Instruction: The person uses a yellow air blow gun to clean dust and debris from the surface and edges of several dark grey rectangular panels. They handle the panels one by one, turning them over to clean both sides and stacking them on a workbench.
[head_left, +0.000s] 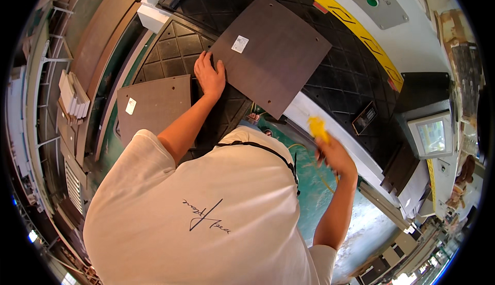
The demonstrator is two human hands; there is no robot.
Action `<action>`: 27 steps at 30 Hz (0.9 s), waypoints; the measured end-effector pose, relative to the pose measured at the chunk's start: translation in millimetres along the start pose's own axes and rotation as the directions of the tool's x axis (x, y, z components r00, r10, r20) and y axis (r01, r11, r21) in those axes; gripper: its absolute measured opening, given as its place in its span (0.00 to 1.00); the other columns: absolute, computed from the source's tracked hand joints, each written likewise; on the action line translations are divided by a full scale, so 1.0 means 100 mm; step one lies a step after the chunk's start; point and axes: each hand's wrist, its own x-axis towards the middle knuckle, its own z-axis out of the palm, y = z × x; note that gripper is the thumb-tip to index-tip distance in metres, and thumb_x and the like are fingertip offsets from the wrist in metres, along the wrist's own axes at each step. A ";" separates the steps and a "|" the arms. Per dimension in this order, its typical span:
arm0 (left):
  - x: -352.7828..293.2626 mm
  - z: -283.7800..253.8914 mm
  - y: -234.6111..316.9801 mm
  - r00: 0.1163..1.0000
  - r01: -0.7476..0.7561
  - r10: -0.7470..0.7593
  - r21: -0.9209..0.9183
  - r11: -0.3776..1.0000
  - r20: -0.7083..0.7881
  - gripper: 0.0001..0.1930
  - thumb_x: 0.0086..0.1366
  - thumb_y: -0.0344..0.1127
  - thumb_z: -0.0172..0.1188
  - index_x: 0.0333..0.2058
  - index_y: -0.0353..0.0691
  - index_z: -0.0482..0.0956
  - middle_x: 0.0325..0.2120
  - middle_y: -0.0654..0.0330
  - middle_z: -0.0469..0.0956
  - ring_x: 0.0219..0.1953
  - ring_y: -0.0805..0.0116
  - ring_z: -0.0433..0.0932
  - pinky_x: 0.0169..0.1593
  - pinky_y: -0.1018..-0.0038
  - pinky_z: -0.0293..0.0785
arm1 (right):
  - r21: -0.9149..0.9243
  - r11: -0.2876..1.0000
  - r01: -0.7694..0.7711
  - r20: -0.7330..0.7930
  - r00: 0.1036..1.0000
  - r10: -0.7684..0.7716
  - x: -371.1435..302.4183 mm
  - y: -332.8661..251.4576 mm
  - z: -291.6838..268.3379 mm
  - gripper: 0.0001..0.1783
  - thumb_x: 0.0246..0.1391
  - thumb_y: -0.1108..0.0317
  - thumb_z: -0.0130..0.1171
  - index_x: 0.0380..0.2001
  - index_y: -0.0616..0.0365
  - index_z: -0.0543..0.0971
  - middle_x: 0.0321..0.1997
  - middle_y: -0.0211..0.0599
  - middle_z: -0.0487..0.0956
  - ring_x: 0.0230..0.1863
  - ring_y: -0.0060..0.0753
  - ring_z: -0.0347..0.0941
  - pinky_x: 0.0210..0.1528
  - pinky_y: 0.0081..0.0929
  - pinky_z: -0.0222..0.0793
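A dark brown panel (273, 53) with small holes near its corners and a white label lies at an angle on a black padded table (350, 68). My left hand (210, 76) rests at the panel's left edge, fingers stretched out and touching it, not wrapped round it. A second brown panel (154, 104), also labelled, lies to the left, under my left forearm. In my right hand (335, 156), closed and blurred by motion, is a yellow tool that looks like an air blow gun (318, 127). It is right of the first panel's near corner, apart from it.
A yellow strip (350, 24) borders the table's far side, before a white machine body with a green button (372, 0). A screen (432, 134) stands at right. A thin yellow hose (326, 183) hangs over the green floor (309, 202). Stacked boards (75, 96) stand at left.
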 end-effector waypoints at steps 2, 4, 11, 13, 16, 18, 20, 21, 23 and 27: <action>0.01 0.01 -0.02 1.000 -0.009 0.009 -0.010 1.000 -0.006 0.28 0.70 0.42 0.62 0.63 0.32 0.71 0.67 0.44 0.68 0.70 0.42 0.61 0.74 0.50 0.54 | -0.050 0.996 -0.072 0.203 0.976 0.080 -0.19 0.10 0.06 0.18 0.76 0.51 0.48 0.52 0.54 0.75 0.24 0.28 0.77 0.23 0.22 0.77 0.24 0.20 0.65; 0.00 0.03 -0.02 1.000 -0.015 0.015 -0.023 1.000 -0.013 0.28 0.70 0.42 0.62 0.63 0.32 0.71 0.67 0.44 0.68 0.70 0.42 0.62 0.74 0.50 0.54 | 0.086 0.996 -0.027 -0.036 0.999 0.030 -0.17 0.34 0.08 0.19 0.76 0.51 0.48 0.52 0.54 0.75 0.25 0.28 0.77 0.23 0.22 0.77 0.24 0.20 0.66; 0.06 -0.03 -0.19 0.999 -0.006 0.010 -0.074 0.997 0.048 0.33 0.67 0.43 0.65 0.64 0.30 0.69 0.67 0.40 0.67 0.71 0.38 0.60 0.74 0.49 0.56 | 0.239 0.971 -0.021 0.282 0.958 -0.048 -0.08 0.57 0.23 0.21 0.73 0.57 0.53 0.61 0.58 0.71 0.36 0.32 0.83 0.24 0.28 0.80 0.24 0.22 0.74; 0.10 -0.15 -0.20 0.996 -0.010 0.018 -0.083 0.997 0.090 0.34 0.67 0.44 0.66 0.65 0.30 0.68 0.68 0.39 0.66 0.71 0.37 0.60 0.74 0.49 0.56 | 0.476 0.874 0.093 0.177 0.964 -0.198 0.21 0.59 0.42 0.25 0.69 0.65 0.54 0.66 0.59 0.68 0.52 0.39 0.83 0.33 0.31 0.83 0.29 0.24 0.79; 0.10 -0.38 -0.08 0.981 0.034 -0.029 -0.024 0.999 0.193 0.37 0.64 0.43 0.68 0.66 0.32 0.67 0.69 0.35 0.63 0.73 0.34 0.57 0.74 0.48 0.56 | 0.622 0.671 0.404 -0.177 0.907 -0.382 0.60 0.16 0.94 0.25 0.71 0.68 0.53 0.69 0.59 0.66 0.62 0.45 0.78 0.59 0.42 0.80 0.40 0.36 0.87; 0.07 -0.76 0.45 0.834 0.106 -0.019 -0.127 0.986 0.552 0.31 0.63 0.44 0.69 0.60 0.32 0.75 0.59 0.38 0.76 0.65 0.41 0.73 0.68 0.55 0.69 | 0.698 0.545 0.464 -0.241 0.869 -0.432 0.81 -0.17 1.19 0.31 0.72 0.69 0.56 0.73 0.57 0.61 0.70 0.41 0.70 0.66 0.43 0.76 0.56 0.43 0.84; -0.13 -1.21 0.95 0.490 0.412 0.092 -0.324 0.851 0.867 0.28 0.64 0.41 0.69 0.59 0.32 0.77 0.52 0.45 0.83 0.59 0.59 0.81 0.63 0.63 0.75 | 0.543 0.557 0.628 -0.233 0.750 -0.619 0.78 -0.55 1.37 0.30 0.72 0.64 0.59 0.71 0.61 0.64 0.63 0.45 0.76 0.60 0.39 0.78 0.56 0.35 0.78; -0.23 -1.35 1.03 0.348 0.352 0.321 -0.440 0.826 0.881 0.26 0.68 0.40 0.67 0.60 0.33 0.77 0.54 0.49 0.83 0.60 0.63 0.80 0.64 0.65 0.74 | 0.399 0.637 0.659 -0.116 0.726 -0.678 0.71 -0.74 1.37 0.32 0.70 0.61 0.63 0.70 0.63 0.66 0.58 0.49 0.80 0.55 0.37 0.80 0.55 0.34 0.76; -0.40 -1.68 1.34 0.453 0.548 0.405 -0.606 0.576 0.794 0.20 0.73 0.39 0.64 0.58 0.34 0.78 0.50 0.54 0.84 0.58 0.59 0.81 0.67 0.63 0.72 | 0.207 0.533 0.820 0.021 0.541 -0.841 0.52 -1.00 1.13 0.25 0.65 0.62 0.67 0.60 0.63 0.77 0.53 0.49 0.85 0.49 0.41 0.83 0.52 0.37 0.78; -0.38 -1.62 0.97 0.591 0.793 0.074 -0.596 0.124 0.803 0.15 0.73 0.43 0.64 0.49 0.37 0.79 0.39 0.58 0.84 0.42 0.65 0.84 0.50 0.67 0.81 | -0.151 0.549 0.822 -0.362 0.470 -0.805 0.03 -1.53 -0.08 0.14 0.62 0.65 0.71 0.48 0.59 0.87 0.48 0.44 0.88 0.50 0.41 0.86 0.54 0.37 0.79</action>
